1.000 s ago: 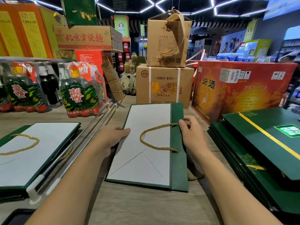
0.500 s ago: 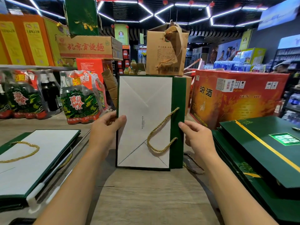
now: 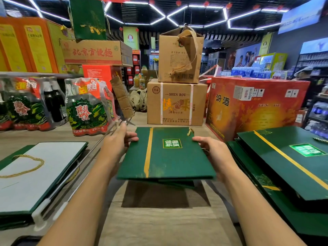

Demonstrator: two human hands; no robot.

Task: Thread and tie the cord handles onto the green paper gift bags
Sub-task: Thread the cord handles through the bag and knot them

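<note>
- Green paper made up the task's thing: one green paper gift bag (image 3: 166, 160), folded flat, was held in the air above the wooden bench (image 3: 159, 224), in front of the person and between both forearms.
- It lay close to level with its printed face up, and a dark shadow (image 3: 156, 196) sat on the bench straight below it.
- Its gold stripe (image 3: 148, 153) ran from the far edge to the near edge, left of centre, so the bag's length seemed to point away from the person; the wide lens foreshortened it, so I could not be sure which side was longer.
- A small framed label (image 3: 172, 143) sat right of the stripe, nearer the far edge.
- A short tuft of gold cord (image 3: 190, 132) stuck up over the far edge near the right corner.
- The near edge showed several folded layers stacked under the top face.
- The left hand (image 3: 117, 144) pinched the bag's left edge near the far corner, thumb laid on the top face and fingers hidden beneath.
- The right hand (image 3: 213, 151) pinched the right edge the same way, thumb on top, fingers out of sight below.
- A stack of green bags (image 3: 284, 174) lay on the bench to the right, printed faces up.
- Another pile of bags (image 3: 44, 183) lay to the left, white side up, with a gold cord loop (image 3: 33, 167) resting on the top one.
- Cardboard boxes (image 3: 175, 103) stood just beyond the held bag, a red carton (image 3: 255, 110) to their right.
</note>
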